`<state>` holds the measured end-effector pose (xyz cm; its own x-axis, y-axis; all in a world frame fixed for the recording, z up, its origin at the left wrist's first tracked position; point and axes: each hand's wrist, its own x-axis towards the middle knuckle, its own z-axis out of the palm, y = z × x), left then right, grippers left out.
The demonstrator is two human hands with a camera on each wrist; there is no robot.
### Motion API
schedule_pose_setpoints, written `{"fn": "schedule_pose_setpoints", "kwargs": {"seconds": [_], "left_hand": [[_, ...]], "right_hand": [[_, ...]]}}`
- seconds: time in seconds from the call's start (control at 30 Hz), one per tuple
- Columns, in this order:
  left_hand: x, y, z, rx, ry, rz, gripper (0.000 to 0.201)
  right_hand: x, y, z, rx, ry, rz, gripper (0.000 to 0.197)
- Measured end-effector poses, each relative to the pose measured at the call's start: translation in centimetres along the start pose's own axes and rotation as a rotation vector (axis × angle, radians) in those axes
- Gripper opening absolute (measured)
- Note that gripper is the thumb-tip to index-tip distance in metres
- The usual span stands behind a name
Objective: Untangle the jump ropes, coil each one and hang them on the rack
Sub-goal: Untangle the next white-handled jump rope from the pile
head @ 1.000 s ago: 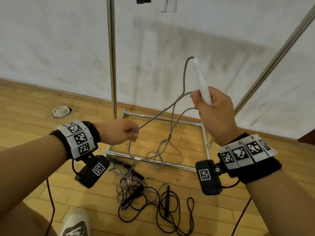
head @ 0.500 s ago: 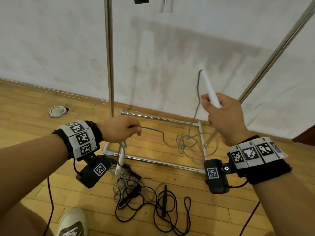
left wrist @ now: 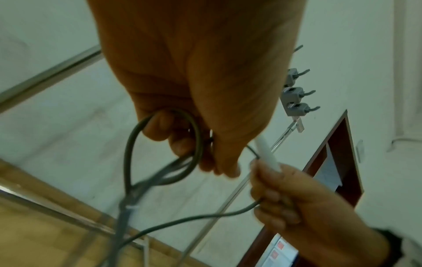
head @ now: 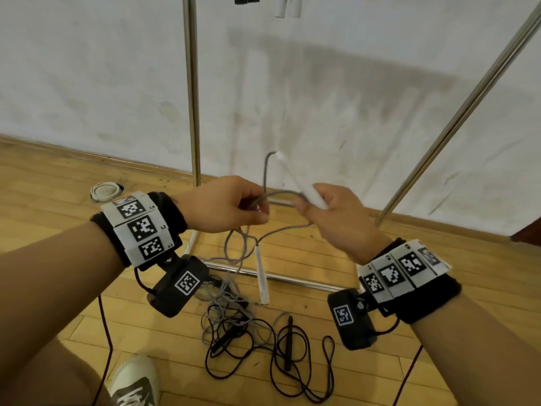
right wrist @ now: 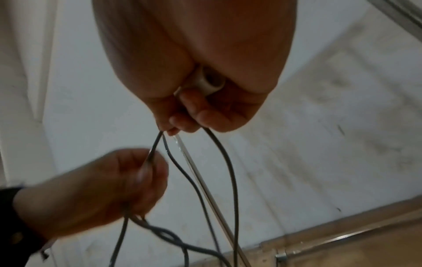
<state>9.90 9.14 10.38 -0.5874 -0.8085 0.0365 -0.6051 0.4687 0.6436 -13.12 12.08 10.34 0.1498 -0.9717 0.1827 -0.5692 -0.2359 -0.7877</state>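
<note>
1. Above the wooden floor, the right hand wraps its grip round the gray jump rope's white handle.
2. Left hand pinches the gray cord just beside it.
3. Black jump rope lies tangled below, before the rack.

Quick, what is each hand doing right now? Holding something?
Left hand: closed, fingers curled round loops of the grey rope.
Right hand: closed, gripping the white handle with a strand of the same rope.
</note>
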Motion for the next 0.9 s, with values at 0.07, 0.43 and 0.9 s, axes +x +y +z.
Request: {"fn": "schedule_pose_setpoints", "kwargs": {"seconds": [0.07,0.43,0.9], "left_hand": [[-0.6,-1.0,-0.3,0.114,-0.054,-0.043,0.002],[-1.3,-3.5,-1.3,0.196,-0.039,-0.115,0.020],[-0.6,-0.1,-1.1,-0.307,-0.055,-0.067,0.018]], "right_hand": [[0.7,0.0,-1.3,0.017,0.130,0.028,0.025],[1.8,1.1,-5.2,0.131,0.330,0.016,0.019],[-0.1,0.5,0.3,0.130,0.005,-0.048,0.021]]}}
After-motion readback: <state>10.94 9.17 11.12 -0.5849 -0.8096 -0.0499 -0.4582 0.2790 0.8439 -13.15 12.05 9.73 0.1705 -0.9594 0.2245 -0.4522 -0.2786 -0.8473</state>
